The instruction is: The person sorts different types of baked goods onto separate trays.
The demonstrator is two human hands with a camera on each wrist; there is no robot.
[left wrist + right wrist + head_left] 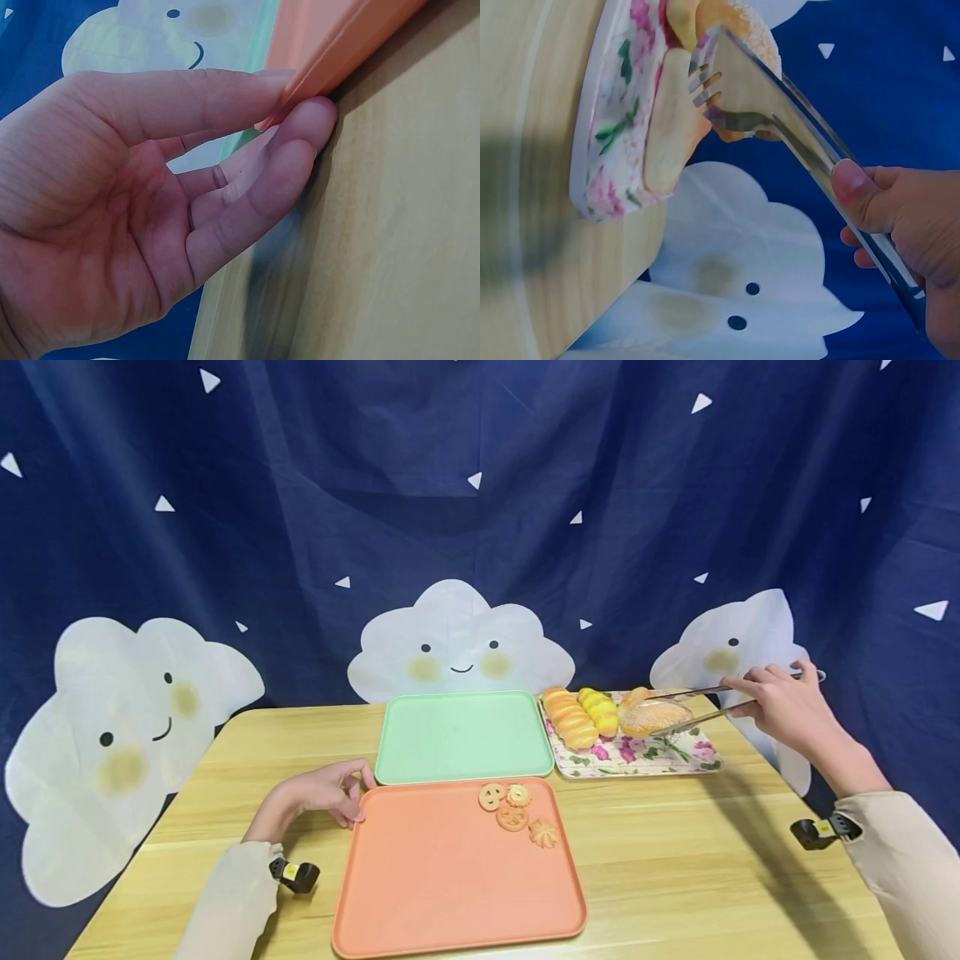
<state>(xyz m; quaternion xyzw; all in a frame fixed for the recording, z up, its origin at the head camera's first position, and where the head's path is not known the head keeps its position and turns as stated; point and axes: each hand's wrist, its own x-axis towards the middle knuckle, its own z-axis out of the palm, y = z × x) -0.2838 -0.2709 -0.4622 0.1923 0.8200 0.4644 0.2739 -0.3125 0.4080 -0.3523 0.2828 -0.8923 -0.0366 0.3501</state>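
My right hand (787,706) grips a pair of metal tongs (810,142). In the head view the tong arms reach over a sugar-dusted bread (654,718) on the floral tray (637,767), one on either side of it. Whether they press on it, I cannot tell. Two more breads, an orange ridged loaf (572,718) and a yellow one (599,712), lie left of it. With thumb and fingertips my left hand (165,180) pinches the rim of the orange tray (450,877) near its far left corner. Several cookies (513,816) lie toward that tray's far right corner.
A light green tray (465,739) lies just beyond the orange one and left of the floral tray. All three trays are on a wooden table (660,868). Behind it hangs a dark blue curtain (525,543) with clouds and white triangles.
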